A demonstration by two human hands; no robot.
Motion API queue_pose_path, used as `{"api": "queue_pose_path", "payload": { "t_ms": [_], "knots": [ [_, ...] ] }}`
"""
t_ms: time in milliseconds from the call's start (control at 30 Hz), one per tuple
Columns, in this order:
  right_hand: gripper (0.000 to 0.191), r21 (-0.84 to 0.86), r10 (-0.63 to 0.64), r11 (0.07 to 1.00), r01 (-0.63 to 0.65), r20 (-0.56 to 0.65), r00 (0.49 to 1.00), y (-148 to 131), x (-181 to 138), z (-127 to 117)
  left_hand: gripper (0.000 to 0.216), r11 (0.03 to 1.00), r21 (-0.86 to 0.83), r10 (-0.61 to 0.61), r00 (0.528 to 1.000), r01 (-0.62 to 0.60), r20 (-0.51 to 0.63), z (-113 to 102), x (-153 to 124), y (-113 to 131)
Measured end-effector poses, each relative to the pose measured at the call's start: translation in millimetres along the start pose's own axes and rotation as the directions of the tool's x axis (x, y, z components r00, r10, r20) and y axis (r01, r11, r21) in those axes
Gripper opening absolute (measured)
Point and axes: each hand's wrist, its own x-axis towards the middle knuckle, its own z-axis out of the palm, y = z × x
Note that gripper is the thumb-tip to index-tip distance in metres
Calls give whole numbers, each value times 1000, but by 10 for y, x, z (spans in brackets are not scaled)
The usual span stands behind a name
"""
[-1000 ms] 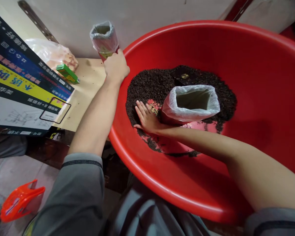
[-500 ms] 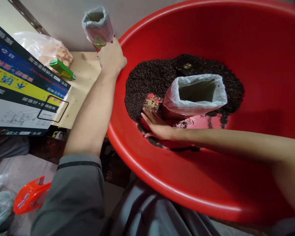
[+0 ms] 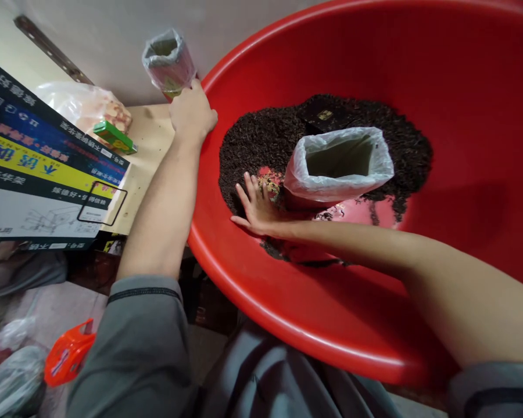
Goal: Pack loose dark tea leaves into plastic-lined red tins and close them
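Outside the rim of the red basin (image 3: 244, 302), my left hand (image 3: 192, 113) is closed round the lower part of a tall, plastic-lined container (image 3: 174, 67). Its bag is folded out over the open mouth; the lower part is hidden. Spread fingers of my right hand (image 3: 259, 209) rest at the left edge of a pile of dark, dry leaves (image 3: 248, 130) that look like loose tea. Just right of this hand stands another container with a clear bag liner (image 3: 340, 188), its mouth open upward. A dark flat card with a gold mark (image 3: 325, 116) lies on the leaves behind it.
On the wooden board (image 3: 154, 125) at left are a green packet (image 3: 114, 136) and a clear bag of pale-reddish pieces (image 3: 108, 110). A printed carton (image 3: 43, 174) juts in at far left. An orange plastic object (image 3: 67, 354) lies low on the left.
My right hand has slid left and slightly up over the leaves, and its fingers are more spread. My left hand stays on the lined container; the view has shifted slightly.
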Motion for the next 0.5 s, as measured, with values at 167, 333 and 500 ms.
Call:
{"api": "queue_pose_path", "payload": {
  "t_ms": [167, 333, 500],
  "knots": [
    [79, 61, 115, 992, -111, -72, 991, -234, 204, 166, 57, 1000, 18, -14, 1000, 14, -13, -10, -13, 36],
    [73, 168, 162, 977, -134, -165, 973, -306, 503, 236, 60, 1000, 2, -22, 1000, 22, -9, -25, -37, 76],
    [68, 265, 288, 940, -213, -290, 913, -321, 760, 271, 54, 999, -31, -40, 999, 39, -34, -51, -72, 99]
  ]
}}
